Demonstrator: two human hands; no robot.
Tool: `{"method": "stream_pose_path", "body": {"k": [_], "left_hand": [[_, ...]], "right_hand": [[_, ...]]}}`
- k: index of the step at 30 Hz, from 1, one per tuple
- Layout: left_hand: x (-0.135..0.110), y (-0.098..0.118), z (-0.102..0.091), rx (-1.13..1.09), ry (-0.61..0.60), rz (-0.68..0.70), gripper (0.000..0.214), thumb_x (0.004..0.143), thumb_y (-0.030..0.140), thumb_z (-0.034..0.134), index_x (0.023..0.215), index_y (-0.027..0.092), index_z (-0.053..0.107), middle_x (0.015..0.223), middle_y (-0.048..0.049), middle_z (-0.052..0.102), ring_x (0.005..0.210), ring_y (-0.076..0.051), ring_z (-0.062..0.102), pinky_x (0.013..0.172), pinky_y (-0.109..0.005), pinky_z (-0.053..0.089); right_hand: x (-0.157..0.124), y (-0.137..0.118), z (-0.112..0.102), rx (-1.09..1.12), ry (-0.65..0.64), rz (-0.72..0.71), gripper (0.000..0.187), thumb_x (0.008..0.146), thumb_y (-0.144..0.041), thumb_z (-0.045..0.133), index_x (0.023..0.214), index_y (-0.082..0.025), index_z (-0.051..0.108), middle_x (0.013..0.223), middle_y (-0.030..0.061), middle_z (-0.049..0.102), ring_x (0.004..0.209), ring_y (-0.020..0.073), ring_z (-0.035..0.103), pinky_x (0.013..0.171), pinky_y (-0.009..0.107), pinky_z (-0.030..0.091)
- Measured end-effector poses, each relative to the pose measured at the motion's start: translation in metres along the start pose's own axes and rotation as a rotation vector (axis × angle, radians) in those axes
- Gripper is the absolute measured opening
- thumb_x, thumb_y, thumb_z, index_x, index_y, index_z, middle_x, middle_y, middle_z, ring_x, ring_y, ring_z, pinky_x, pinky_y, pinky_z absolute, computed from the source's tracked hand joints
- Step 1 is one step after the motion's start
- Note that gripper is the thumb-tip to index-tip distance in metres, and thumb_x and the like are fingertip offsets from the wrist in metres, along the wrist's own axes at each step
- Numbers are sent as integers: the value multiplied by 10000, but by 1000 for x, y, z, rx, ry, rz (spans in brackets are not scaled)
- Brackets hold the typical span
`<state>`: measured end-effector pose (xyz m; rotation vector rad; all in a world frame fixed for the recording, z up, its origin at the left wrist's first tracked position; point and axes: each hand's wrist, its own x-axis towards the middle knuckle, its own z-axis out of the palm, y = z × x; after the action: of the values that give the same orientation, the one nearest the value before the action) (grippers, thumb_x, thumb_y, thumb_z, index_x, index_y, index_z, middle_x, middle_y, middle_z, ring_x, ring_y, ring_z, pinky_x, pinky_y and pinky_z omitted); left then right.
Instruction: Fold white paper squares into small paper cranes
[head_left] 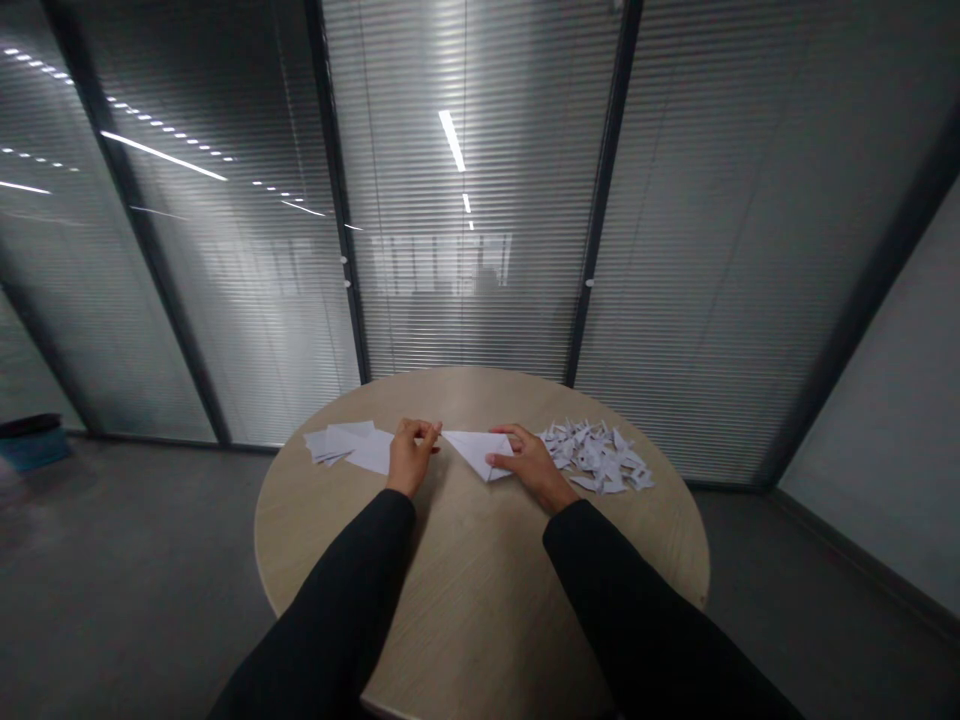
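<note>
A folded sheet of white paper [474, 450], roughly triangular with its lowest point toward me, is held between my hands over the middle of the table. My right hand [526, 464] grips its right side, thumb in front and fingers behind. At the paper's narrow left corner, the fingertips of my left hand [412, 450] are pinched together. Flat white paper sheets [341, 440] lie in a loose overlapping stack just left of my left hand. Beyond my right hand is a pile of small folded paper pieces [600, 458], with many pointed tips.
The round wooden table [480, 580] stands close to a glass partition with blinds [465, 320]. Dark frame posts divide the glass. A blue bin with a dark rim [34, 445] is on the floor at far left. On the right is a plain wall [892, 420].
</note>
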<state>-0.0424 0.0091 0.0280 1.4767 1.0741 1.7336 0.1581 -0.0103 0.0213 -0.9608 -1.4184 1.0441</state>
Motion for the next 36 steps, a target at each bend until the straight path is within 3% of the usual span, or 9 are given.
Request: {"method": "stream_pose_path", "body": {"k": [6,11,20,27,31,36], "left_hand": [[1,-5,3,-124,-144,-165,374,596,474,699,686,120,614,688,-14,530,654,-116,527,566,-265,539],[-1,-2,3,-99,-95,-128,358,580,447,716,606,112,596,668,-10,524,628,-105,518,587,-275,543],[0,-5,5,-86,-104,-100,509,601,620,612,590,115,553,685,-19,494,618,-109,508,506,-247,521],[-3,1,3,-156,-157,-227,580,679,670,491,727,105,608,709,-70,583,689,-161,570,514,-266,528],[-7,6,6,-193,-297,-311,477,603,531,680,802,98,663,850,-111,660,767,-189,616,587,-283,541],[-8,5,9,-270,-278,-379,363,533,404,767,705,98,677,732,-73,690,641,-145,635,685,-288,537]], "right_hand": [[-1,-2,1,16,4,8,514,526,-251,758,992,-183,552,796,41,707,685,189,651,597,279,494],[-1,-3,0,6,-7,14,522,525,-253,756,1000,-181,552,802,45,707,681,192,652,593,279,489],[-2,-3,1,18,-28,7,520,529,-245,757,1000,-181,547,807,43,708,689,185,652,602,274,489],[0,-1,0,6,-8,-1,513,520,-259,762,986,-189,559,803,44,708,683,195,652,588,278,490],[0,0,0,5,-12,-4,525,516,-275,768,990,-185,559,794,50,709,683,205,657,595,293,498],[1,1,-1,6,-19,-17,531,509,-271,772,988,-178,563,792,53,710,693,205,659,603,301,504]]}}
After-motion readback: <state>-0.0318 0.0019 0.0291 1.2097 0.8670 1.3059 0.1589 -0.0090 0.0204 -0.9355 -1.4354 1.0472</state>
